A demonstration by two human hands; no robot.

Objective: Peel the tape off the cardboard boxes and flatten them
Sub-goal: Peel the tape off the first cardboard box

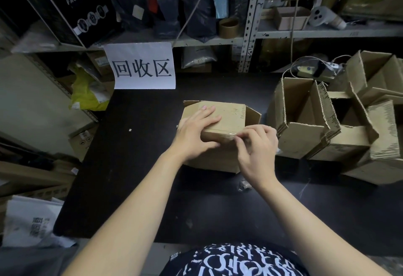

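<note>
Two fingertips of the right hand (255, 151) pinch the clear tape (226, 134) on the near top edge of the cardboard box (226, 116), with the other fingers curled. How much tape is already lifted cannot be told. The left hand (196, 131) lies flat on the box top, fingers straight, thumb against the near face. The box sits mid-table (135, 166), just left of a pile of opened boxes (305, 127). Pulled steeply, the thin tape would likely split or strip off paper. If the left hand eases, the light box may lift or slide right into the pile.
</note>
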